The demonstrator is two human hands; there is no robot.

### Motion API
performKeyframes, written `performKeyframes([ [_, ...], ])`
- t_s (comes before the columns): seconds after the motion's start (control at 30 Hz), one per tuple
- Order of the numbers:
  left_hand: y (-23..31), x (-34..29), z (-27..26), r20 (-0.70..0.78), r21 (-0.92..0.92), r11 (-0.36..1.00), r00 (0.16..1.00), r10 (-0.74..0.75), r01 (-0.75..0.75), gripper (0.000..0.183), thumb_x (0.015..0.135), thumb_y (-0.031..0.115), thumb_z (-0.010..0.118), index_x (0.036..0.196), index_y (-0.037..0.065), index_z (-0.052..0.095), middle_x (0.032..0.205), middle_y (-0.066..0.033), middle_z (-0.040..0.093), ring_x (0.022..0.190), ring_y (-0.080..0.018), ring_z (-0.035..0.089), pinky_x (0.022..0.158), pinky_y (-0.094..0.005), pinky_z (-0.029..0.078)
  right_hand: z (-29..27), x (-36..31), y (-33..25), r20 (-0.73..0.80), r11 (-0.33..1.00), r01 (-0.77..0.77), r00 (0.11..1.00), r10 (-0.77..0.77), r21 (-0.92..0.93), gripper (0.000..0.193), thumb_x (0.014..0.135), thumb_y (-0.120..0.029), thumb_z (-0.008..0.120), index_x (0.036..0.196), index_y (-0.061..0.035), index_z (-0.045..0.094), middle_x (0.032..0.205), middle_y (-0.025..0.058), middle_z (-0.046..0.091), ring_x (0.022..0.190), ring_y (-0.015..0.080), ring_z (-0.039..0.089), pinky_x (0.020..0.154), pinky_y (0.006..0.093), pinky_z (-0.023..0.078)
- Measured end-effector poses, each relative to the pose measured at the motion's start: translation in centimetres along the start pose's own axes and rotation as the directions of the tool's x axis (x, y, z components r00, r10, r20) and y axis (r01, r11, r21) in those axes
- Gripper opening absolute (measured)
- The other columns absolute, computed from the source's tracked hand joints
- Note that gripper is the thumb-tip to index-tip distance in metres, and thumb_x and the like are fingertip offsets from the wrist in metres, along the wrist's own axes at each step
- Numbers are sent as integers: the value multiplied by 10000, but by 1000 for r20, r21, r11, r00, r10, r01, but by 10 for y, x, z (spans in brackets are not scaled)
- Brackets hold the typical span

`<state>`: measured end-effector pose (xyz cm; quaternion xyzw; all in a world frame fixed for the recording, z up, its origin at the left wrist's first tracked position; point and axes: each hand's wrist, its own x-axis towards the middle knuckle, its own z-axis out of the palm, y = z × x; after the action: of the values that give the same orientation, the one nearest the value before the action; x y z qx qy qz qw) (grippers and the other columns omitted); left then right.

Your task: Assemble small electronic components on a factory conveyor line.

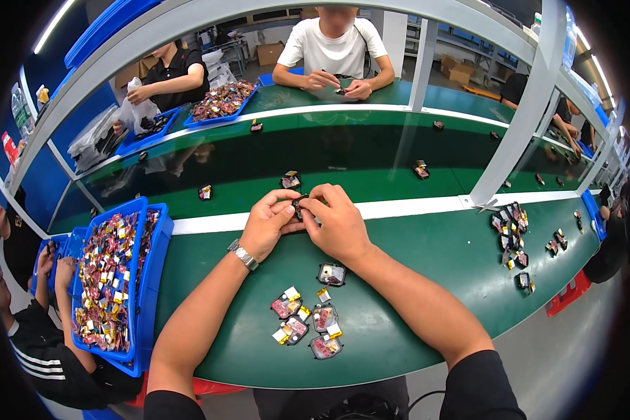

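Note:
Over the near edge of the white rail, my left hand (pixel 264 222) and my right hand (pixel 337 222) meet around a small black casing (pixel 299 207). Fingers and thumbs of both hands pinch it, covering most of it. On the green table below my wrists lies a loose group of black casings with red circuit boards (pixel 325 318), some with small silver-and-yellow battery cells attached. One casing with a pale inside (pixel 332 274) sits nearest my hands. A metal-banded watch (pixel 243 255) is on my left wrist.
To the left stands a blue crate (pixel 162 280) heaped with small boards and cells. More casings (pixel 511 234) are piled at right. Beyond the white rail (pixel 427 208), a green belt (pixel 371 183) carries scattered casings. A grey post (pixel 514 126) rises at right. Several people work around.

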<state>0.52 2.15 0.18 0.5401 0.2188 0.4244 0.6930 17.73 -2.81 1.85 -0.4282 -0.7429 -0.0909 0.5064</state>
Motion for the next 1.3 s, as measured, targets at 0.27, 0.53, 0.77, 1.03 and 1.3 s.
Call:
performKeyframes([
  [0.27,5,-2,2,-26,23,998,998,-54,55,244,983,39,505,1224,7,492,1117,-124,649,1016,-188,658,875,-347,588,0,1,0,56,998,11,998,-8,-58,140,747,-49,723,881,-49,679,907,60,583,825,229,596,682,345,519],
  [0.53,-2,0,-2,-20,53,998,1000,-16,17,190,966,40,540,1154,41,518,1048,-103,647,963,-198,663,872,-381,588,-7,3,4,194,997,-40,981,26,65,211,714,-38,709,902,-48,615,958,93,511,918,285,531,773,397,476],
  [0.77,3,1,1,-19,72,997,1000,-25,26,104,944,33,556,1048,35,549,986,-66,621,918,-176,660,860,-382,596,-8,0,17,209,976,-131,973,94,173,123,740,-70,743,831,-53,662,1063,88,538,1020,280,530,863,376,472],
  [1.03,1,-1,-5,4,96,995,999,-37,36,104,944,52,576,1043,35,548,1031,-85,641,942,-171,662,827,-342,598,-37,18,85,210,975,-194,963,169,106,291,725,-199,803,968,-88,688,1196,119,580,1077,304,559,950,407,448],
  [1.3,-2,7,0,-14,-2,999,999,-42,42,102,951,70,578,1044,55,542,1012,-69,654,945,-156,664,804,-319,592,-126,-33,238,-162,442,-574,717,678,-689,562,803,-282,741,1261,-32,532,1181,181,581,1135,369,533,915,485,472],
])
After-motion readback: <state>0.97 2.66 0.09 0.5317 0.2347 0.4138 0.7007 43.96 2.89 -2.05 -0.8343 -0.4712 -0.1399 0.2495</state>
